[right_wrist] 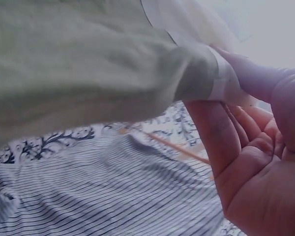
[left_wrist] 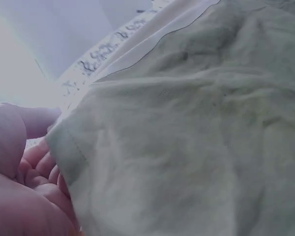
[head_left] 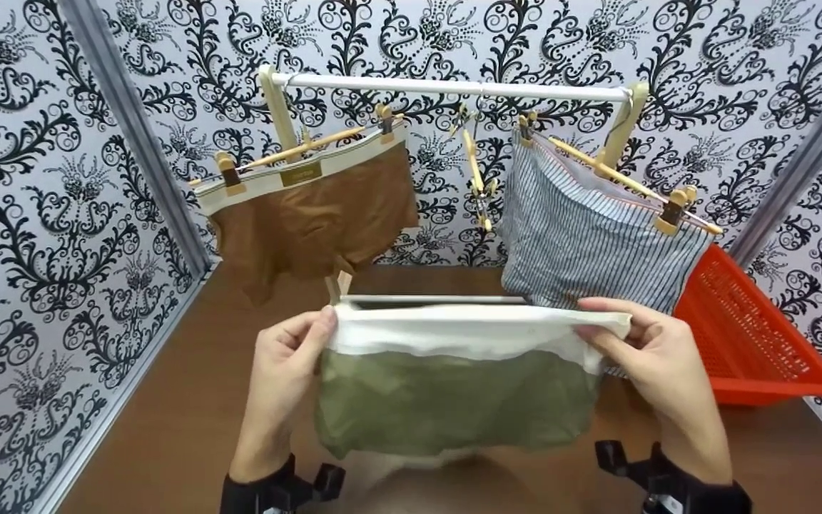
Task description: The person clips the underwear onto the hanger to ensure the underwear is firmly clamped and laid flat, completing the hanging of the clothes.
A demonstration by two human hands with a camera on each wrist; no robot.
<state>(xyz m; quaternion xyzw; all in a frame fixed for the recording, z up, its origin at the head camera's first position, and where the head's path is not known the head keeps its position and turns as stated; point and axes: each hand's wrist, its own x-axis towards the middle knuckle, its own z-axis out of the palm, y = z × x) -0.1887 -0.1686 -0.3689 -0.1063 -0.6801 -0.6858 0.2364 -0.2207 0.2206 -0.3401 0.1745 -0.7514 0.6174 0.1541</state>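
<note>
Green underpants (head_left: 454, 400) with a white waistband are stretched level between the two hands, over the brown table. My left hand (head_left: 286, 371) pinches the left end of the waistband between thumb and curled fingers. At the other end my right hand (head_left: 657, 357) pinches the waistband, thumb in front and fingers behind. In the left wrist view the green cloth (left_wrist: 177, 147) fills most of the picture. In the right wrist view, thumb and fingers grip the white band's corner (right_wrist: 228, 91), with striped underpants (right_wrist: 103, 187) beyond.
Brown underpants (head_left: 318, 221) hang by clips on the left of a rack with a white rail (head_left: 447, 86). Striped underpants (head_left: 589, 221) hang on its right. An unloaded clip hanger (head_left: 475, 164) dangles between them. A red basket (head_left: 753, 328) stands at the right.
</note>
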